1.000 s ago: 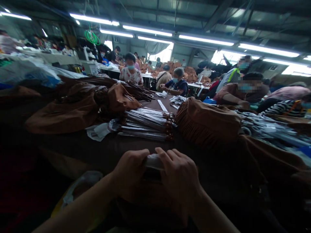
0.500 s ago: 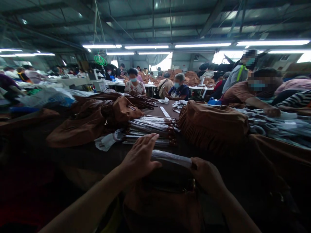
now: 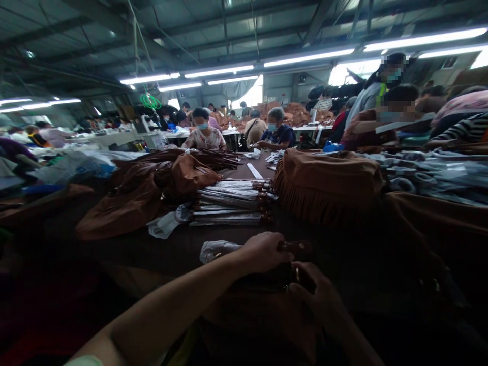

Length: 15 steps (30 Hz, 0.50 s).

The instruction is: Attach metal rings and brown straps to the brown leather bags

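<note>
My left hand [image 3: 267, 249] is closed around a brown bag strap [image 3: 303, 247], whose leather end sticks out to the right of my fingers. Clear plastic wrap [image 3: 217, 250] covers the strap part lying left of my wrist. Just below, my right hand [image 3: 314, 290] pinches a small brass-coloured metal ring [image 3: 297, 275] at the upper right edge of a brown bag [image 3: 259, 315]. The bag is close to me and mostly in shadow. Strap end and ring are near each other; whether they touch I cannot tell.
Beyond my hands lies a stack of plastic-wrapped straps [image 3: 232, 203]. Brown bags [image 3: 125, 203] are heaped left, and a fringed brown bag [image 3: 331, 178] stands right. More wrapped pieces [image 3: 438, 178] lie far right. Several people work across the table.
My left hand has moved right and closed on the strap near its end. My right hand has let go of the wrapped part and dropped to the bag's ring. The view has shifted slightly.
</note>
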Available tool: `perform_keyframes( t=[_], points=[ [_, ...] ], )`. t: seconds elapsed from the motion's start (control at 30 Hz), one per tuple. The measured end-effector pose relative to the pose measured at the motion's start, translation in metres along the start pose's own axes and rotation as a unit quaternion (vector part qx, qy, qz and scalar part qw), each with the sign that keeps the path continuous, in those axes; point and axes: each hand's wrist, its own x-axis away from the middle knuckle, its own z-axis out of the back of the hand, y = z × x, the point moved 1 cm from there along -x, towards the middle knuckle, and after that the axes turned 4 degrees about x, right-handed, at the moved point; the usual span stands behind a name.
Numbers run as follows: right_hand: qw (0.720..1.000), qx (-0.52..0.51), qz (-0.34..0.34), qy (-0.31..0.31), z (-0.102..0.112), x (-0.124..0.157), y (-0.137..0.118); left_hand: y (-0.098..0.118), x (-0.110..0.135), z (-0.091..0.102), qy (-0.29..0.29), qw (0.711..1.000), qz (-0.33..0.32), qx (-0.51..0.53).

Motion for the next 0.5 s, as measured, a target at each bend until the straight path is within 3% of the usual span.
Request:
perform_keyframes(
  t=[0.1, 0.23, 0.37, 0.5],
  points=[
    [0.998, -0.016, -0.04, 0.054, -0.017, 0.006, 0.003, -0.012, -0.006, -0.019, -0.007, 0.995, 0.052, 0.089],
    [0.992, -0.039, -0.095, 0.071, -0.025, 0.006, 0.0, -0.025, -0.01, -0.049, -0.01, 0.983, 0.094, 0.157],
    [0.991, -0.033, -0.065, 0.111, -0.027, 0.007, -0.001, -0.035, -0.011, -0.075, -0.048, 0.962, 0.102, 0.251],
    [0.991, -0.03, -0.035, 0.124, -0.029, 0.008, 0.002, -0.037, -0.013, -0.085, -0.039, 0.924, 0.105, 0.364]
  ],
)
